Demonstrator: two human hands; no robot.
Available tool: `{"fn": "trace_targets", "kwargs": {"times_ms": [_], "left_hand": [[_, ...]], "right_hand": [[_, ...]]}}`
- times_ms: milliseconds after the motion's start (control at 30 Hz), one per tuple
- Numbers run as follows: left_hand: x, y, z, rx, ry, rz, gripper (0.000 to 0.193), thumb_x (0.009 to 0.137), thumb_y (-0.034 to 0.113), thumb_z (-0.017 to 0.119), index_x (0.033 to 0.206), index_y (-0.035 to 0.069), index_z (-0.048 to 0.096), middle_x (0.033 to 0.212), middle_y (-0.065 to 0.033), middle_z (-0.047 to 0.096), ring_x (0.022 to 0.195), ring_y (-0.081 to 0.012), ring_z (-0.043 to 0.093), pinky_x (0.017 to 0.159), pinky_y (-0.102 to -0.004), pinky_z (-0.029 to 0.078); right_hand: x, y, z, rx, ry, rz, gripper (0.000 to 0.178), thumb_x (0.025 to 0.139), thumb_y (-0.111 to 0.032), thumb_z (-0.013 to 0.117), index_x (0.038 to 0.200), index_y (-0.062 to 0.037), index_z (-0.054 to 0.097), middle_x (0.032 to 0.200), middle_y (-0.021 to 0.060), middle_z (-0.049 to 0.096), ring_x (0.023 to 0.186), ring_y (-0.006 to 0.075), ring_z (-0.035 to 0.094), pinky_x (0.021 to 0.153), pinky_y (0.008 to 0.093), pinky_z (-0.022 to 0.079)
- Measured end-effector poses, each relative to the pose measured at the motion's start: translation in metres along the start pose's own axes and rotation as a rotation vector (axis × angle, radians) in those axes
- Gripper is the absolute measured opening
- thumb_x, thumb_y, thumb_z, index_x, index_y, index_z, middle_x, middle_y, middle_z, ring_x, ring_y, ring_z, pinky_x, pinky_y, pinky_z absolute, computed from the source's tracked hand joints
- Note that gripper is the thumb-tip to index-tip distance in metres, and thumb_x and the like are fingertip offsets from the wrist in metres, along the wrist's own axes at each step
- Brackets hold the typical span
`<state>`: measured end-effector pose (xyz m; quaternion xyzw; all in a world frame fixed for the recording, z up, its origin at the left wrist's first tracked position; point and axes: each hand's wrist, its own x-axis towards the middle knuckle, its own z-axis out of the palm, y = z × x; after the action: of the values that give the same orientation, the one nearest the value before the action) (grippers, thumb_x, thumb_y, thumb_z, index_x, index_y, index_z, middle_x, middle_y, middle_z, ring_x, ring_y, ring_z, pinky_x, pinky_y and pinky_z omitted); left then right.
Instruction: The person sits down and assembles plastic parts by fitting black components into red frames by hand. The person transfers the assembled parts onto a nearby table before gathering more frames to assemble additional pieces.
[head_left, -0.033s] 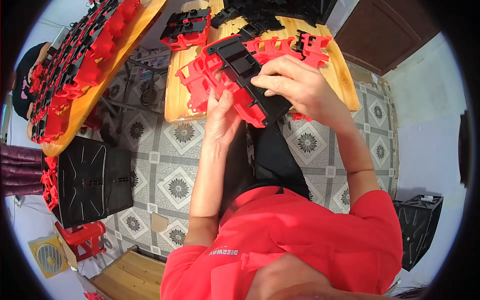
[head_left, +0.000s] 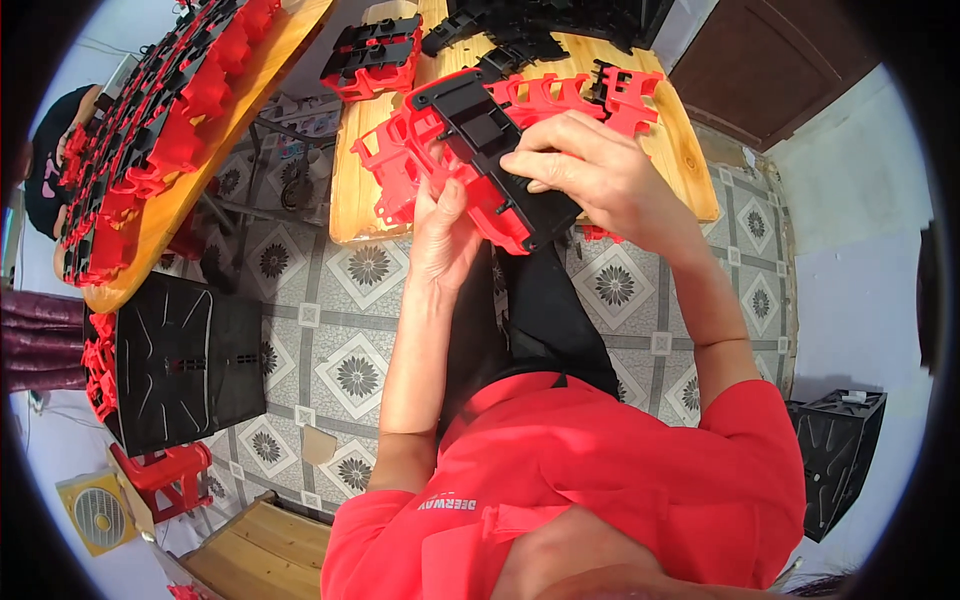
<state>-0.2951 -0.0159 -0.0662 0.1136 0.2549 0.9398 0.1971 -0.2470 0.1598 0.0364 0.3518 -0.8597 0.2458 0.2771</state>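
Looks like the fitting step is going on: the left hand [head_left: 440,235] is gripping the red plastic frame [head_left: 400,165] from below, while the right hand [head_left: 590,170] is closing over the black plastic piece [head_left: 490,135] and pressing it onto the frame, up at 12 o'clock over the wooden table [head_left: 350,195]. I'm guessing the next push is needing even pressure so the clips are seating.

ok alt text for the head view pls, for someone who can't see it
Seen from above, a person in a red shirt holds a red and black plastic part in the left hand and right hand over a wooden table bearing similar parts, above a patterned tile floor.
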Motion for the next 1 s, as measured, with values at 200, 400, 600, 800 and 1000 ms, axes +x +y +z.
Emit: {"fn": "trace_targets", "kwargs": {"times_ms": [200,400,600,800,1000], "left_hand": [[0.002,0.004,-0.011,0.014,-0.059,-0.012,0.092,0.078,0.025,0.082,0.148,0.014,0.023,0.132,-0.0053,0.049,0.122,-0.0248,0.051,0.104,-0.0424,0.042],[-0.004,0.006,0.001,0.156,0.034,0.168,0.101,0.086,0.01,0.071,0.154,0.022,-0.003,0.137,-0.0097,0.046,0.12,-0.0248,0.051,0.103,-0.043,0.042],[-0.006,0.015,0.011,0.302,0.119,0.182,0.092,0.09,0.02,0.067,0.154,0.009,0.002,0.144,-0.0157,0.037,0.129,-0.0241,0.042,0.108,-0.0386,0.035],[-0.035,0.011,-0.016,0.804,0.396,0.525,0.071,0.095,0.014,0.053,0.153,0.013,0.012,0.137,-0.0147,0.045,0.117,-0.022,0.052,0.1,-0.035,0.043],[-0.049,0.075,-0.059,0.509,0.667,0.537,0.045,0.096,0.031,0.052,0.134,0.013,0.037,0.127,-0.0082,0.053,0.112,-0.023,0.058,0.093,-0.0394,0.051]], "right_hand": [[0.003,-0.009,0.0,-0.216,-0.031,-0.087,0.022,0.076,-0.004,0.065,0.098,-0.0037,0.065,0.09,0.0053,0.059,0.087,0.0222,0.06,0.071,0.0341,0.051],[-0.002,0.003,0.021,-0.026,-0.015,-0.139,0.023,0.076,-0.007,0.066,0.098,-0.0037,0.067,0.097,0.0067,0.063,0.093,0.0225,0.061,0.077,0.0327,0.052],[0.003,0.028,0.043,0.676,0.127,0.52,0.069,0.089,-0.033,0.07,0.142,-0.0012,0.041,0.132,0.014,0.055,0.115,0.0195,0.055,0.094,0.0302,0.048],[0.002,0.014,0.106,0.867,-0.065,0.526,0.063,0.091,-0.026,0.069,0.142,0.0004,0.042,0.133,0.0153,0.052,0.122,0.0189,0.05,0.1,0.0325,0.044],[0.026,0.015,0.142,0.15,0.032,0.119,0.069,0.08,-0.052,0.069,0.135,-0.0132,0.054,0.141,0.0147,0.046,0.133,0.0369,0.038,0.108,0.0494,0.033]]}}
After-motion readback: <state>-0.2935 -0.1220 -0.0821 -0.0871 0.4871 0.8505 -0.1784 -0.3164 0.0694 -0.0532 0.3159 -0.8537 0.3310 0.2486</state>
